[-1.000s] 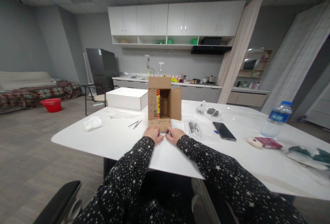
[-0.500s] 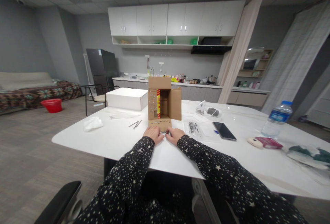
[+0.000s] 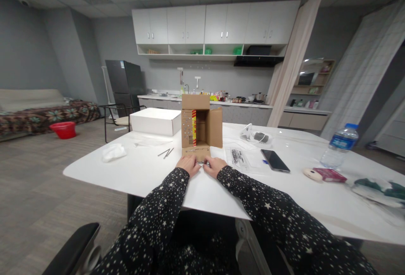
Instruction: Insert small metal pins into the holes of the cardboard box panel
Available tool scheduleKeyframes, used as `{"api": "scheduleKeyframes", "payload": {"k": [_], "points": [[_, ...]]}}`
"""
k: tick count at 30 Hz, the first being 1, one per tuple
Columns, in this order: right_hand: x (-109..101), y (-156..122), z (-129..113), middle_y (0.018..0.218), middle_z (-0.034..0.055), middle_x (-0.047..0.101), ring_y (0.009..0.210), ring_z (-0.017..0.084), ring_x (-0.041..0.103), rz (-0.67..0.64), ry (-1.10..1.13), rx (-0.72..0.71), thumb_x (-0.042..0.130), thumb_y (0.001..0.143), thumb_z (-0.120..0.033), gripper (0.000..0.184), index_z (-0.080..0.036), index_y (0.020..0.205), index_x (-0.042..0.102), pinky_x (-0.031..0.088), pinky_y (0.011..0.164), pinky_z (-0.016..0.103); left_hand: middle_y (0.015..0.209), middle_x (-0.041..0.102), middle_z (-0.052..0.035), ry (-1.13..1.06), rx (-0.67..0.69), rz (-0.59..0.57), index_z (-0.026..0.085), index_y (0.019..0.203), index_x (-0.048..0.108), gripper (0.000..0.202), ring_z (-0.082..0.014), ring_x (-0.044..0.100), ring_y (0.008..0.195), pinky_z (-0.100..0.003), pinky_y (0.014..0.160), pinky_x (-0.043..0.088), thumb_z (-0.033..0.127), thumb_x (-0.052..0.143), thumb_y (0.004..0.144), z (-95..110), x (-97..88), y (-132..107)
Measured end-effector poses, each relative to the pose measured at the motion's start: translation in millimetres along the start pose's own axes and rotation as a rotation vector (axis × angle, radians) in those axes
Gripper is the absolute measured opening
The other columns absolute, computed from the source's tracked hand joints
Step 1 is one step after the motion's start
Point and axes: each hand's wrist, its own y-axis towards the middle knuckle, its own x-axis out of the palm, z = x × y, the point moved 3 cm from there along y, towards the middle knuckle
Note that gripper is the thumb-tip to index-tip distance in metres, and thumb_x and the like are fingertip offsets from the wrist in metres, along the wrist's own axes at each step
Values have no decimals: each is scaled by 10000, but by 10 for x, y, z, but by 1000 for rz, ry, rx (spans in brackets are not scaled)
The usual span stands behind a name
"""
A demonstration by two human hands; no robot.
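Observation:
A small cardboard box [image 3: 187, 129] lies on its side, its opening facing me and its flaps spread. Dotted with small pieces, the bottom flap [image 3: 198, 153] reaches down to my hands. My left hand [image 3: 189, 165] rests at that flap's left corner, fingers curled in. Opposite it, my right hand [image 3: 215, 166] is closed at the right corner. Between the fingertips shows a thin, shiny sliver [image 3: 200, 163], too small to name. Several thin metal tools [image 3: 166, 152] lie left of my hands. A clear plastic pack with dark pieces [image 3: 238, 157] is on the right.
On the white table [image 3: 133, 178] stand a white box [image 3: 155, 122] and a water bottle [image 3: 340, 146]. A phone [image 3: 275, 160], a pink packet [image 3: 332, 175], a crumpled white wad [image 3: 114, 152] and a white device with a cable [image 3: 257, 135] lie about.

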Motion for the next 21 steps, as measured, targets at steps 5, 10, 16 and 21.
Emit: {"api": "scheduleKeyframes", "payload": {"k": [5,10,16,21], "points": [[-9,-9,-4,832,12,665,796,165,591,-1,1,-2,397,873,-432,289,-258,1031,564,332,652,253,870,638,-77,-26,19,40,177,831,534,120,-224,591,892,-338,800,421,260,462,783,-10,-9,5],[18,2,14,846,14,665,792,165,587,7,-2,-1,394,872,-437,291,-260,1032,560,331,653,255,844,610,-58,-101,63,142,181,797,524,78,-191,572,845,-312,785,435,197,458,761,-37,-16,10],[28,11,29,815,4,658,756,160,587,20,13,-3,409,855,-437,282,-258,1010,562,303,604,251,833,589,-47,-193,127,215,178,816,544,106,-162,555,803,-294,787,450,162,466,745,-42,-34,14],[31,9,32,811,5,655,749,159,586,30,9,-9,407,853,-428,273,-261,1005,561,298,598,253,849,597,-54,-206,165,221,174,848,579,129,-157,557,811,-295,802,459,163,474,775,-26,-36,21]]}}
